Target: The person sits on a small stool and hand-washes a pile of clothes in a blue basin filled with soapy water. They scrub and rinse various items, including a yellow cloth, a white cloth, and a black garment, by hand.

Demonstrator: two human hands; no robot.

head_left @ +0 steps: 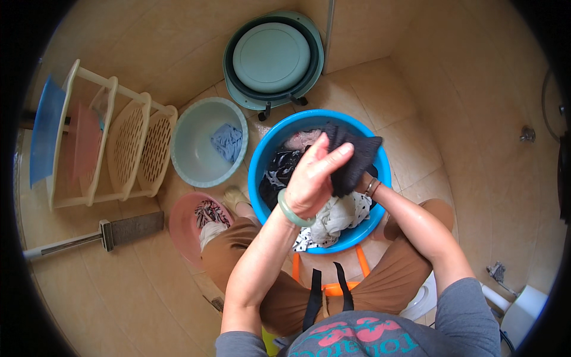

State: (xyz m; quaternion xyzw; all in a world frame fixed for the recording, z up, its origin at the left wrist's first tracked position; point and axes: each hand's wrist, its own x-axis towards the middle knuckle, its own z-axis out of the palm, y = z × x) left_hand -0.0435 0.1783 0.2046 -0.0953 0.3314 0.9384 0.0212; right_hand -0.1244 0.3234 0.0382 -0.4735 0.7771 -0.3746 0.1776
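A dark, nearly black piece of cloth (pixel 352 163), ribbed along one edge, is held up over a large blue basin (pixel 257 193). My left hand (pixel 315 172), with a pale green bangle at its wrist, is closed on it, the thumb lying across its front. Behind the cloth and lower down is my right hand (pixel 363 182); its fingers are hidden. Inside the basin lie wet black clothes (pixel 282 169), a pinkish cloth (pixel 301 140) and a white garment with black spots (pixel 336 217).
Left of the basin stand a pale green basin (pixel 189 169) with a blue cloth (pixel 227 141) and a pink basin (pixel 185 238) holding patterned clothes. A folded basin (pixel 272 56) leans against the far wall. At left are a cream rack (pixel 128 143) and a floor squeegee (pixel 134 232).
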